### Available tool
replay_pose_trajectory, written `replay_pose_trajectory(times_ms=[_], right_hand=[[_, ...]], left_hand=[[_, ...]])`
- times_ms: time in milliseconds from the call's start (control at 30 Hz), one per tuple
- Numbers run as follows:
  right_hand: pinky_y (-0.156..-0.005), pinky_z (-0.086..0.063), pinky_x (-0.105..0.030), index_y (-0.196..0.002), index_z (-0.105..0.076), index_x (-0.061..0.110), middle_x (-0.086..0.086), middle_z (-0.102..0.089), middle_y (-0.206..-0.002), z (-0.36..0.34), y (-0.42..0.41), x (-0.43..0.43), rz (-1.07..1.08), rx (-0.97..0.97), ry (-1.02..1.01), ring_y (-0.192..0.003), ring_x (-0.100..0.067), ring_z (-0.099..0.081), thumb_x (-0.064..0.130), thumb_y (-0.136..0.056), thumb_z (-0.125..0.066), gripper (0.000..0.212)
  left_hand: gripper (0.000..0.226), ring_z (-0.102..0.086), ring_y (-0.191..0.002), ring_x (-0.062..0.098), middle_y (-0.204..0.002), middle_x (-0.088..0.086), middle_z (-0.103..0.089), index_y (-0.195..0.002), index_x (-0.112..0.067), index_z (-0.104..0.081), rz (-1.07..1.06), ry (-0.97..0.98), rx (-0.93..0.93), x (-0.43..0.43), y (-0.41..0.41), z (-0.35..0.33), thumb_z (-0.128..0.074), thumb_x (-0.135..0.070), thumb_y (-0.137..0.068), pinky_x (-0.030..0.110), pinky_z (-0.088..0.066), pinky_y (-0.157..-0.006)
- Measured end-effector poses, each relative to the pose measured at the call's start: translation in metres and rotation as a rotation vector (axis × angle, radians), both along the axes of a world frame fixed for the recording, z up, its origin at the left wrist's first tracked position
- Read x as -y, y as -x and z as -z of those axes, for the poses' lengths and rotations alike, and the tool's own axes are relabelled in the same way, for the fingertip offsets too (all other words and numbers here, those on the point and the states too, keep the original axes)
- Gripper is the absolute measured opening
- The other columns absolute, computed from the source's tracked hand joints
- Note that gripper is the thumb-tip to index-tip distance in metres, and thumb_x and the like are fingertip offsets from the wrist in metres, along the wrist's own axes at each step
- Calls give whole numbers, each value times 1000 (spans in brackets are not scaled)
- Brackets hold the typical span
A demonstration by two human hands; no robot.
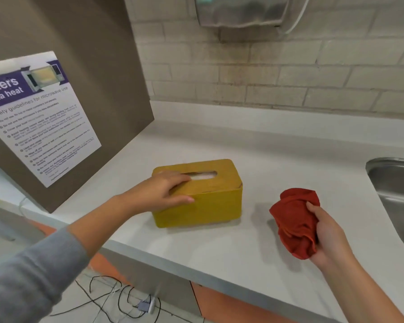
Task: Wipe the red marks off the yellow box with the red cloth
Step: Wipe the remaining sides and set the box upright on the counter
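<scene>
Had white tissue [202, 176] in yellow tissue box [210, 206]. Gripped its top with left hand [159, 194] fingers [181, 179], red cloth [294, 220] with right hand [329, 236].

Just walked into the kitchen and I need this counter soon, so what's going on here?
A person is getting set to wipe a yellow rectangular tissue box on the white countertop. Their left hand holds the box at its near top edge, fingers on the lid, thumb on the front. Their right hand grips a crumpled red cloth, off to the right of the box and not touching it, near the steel sink. No red marks show from this angle.
</scene>
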State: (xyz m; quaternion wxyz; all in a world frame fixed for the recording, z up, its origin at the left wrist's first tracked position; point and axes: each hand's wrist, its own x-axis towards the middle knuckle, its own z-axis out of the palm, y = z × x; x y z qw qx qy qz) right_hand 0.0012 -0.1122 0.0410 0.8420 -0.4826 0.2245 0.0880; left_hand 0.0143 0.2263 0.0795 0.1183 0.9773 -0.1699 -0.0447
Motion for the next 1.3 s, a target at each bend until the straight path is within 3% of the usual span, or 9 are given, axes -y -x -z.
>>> replay_pose_trajectory(times_ms=[133, 333, 433, 567, 800, 867, 967, 1100, 1300], right_hand=[[-68, -46, -39, -89, -63, 9, -4, -72, -60, 10, -2, 12, 31, 14, 134, -50, -18, -67, 19, -98, -41, 26], [-92, -48, -58, -111, -62, 7, -21, -67, -105, 9, -8, 20, 7, 45, 413, -96, -40, -64, 16, -92, -54, 23], [-85, -50, -65, -107, -62, 9, -24, -66, -105, 13, -9, 25, -15, 42, 445, -94, -43, -64, 21, -87, -61, 24], [-91, -49, -61, -141, -39, 20, -12, -60, -125, 23, -8, 32, -22, 39, 473, -103, -36, -64, 31, -78, -72, 73], [-80, -53, -44, -149, -23, 19, -12, -55, -124, 39, -5, 42, 12, 28, 531, -92, -28, -60, 18, -88, -64, 73], [-92, -47, -42, -150, -21, 16, -12, -55, -127, 44, -4, 41, 17, 28, 665, -104, -31, -58, 22, -89, -63, 74], [-95, -41, -42, -150, -16, 13, -17, -56, -128, 47, -3, 41, -53, 69, 965, -115, -37, -54, 27, -90, -60, 75], [-84, -41, -38, -151, -8, 14, -20, -54, -131, 56, -3, 43, -139, 111, 1182, -113, -40, -56, 28, -92, -56, 77], [-90, -44, -41, -150, -16, 9, -22, -49, -133, 67, -2, 43, -168, 197, 1389, -117, -39, -52, 27, -95, -49, 67]], left_hand=[[71, -56, -100, 18, -110, 0, -62, -122, -17, -54, 179, -101, 211, -26, 9, 21, -31, -73, -84, 26, -40, -95], [56, -60, -83, 28, -94, 10, -63, -116, -7, -55, 376, -143, 394, -59, 7, 35, -43, -55, -90, 30, -43, -87], [53, -60, -84, 29, -93, 13, -63, -118, -7, -50, 441, -147, 409, -65, 8, 38, -43, -52, -91, 34, -45, -85], [53, -60, -86, 29, -94, 14, -64, -119, -6, -49, 466, -122, 417, -67, 11, 42, -43, -51, -91, 34, -45, -87], [56, -62, -87, 32, -95, 17, -66, -116, 0, -56, 465, -134, 426, -68, 13, 41, -46, -49, -91, 34, -46, -88], [57, -63, -89, 33, -96, 18, -67, -115, 0, -58, 460, -145, 443, -68, 14, 41, -45, -50, -91, 33, -44, -93], [57, -65, -90, 33, -96, 18, -68, -115, 0, -59, 457, -151, 475, -67, 15, 41, -45, -50, -91, 28, -37, -103], [54, -66, -83, 33, -91, 17, -68, -114, -1, -57, 464, -141, 491, -65, 15, 44, -47, -49, -90, 34, -46, -89], [52, -64, -82, 31, -91, 16, -67, -116, -4, -54, 467, -107, 504, -60, 16, 42, -46, -49, -90, 34, -47, -85]])
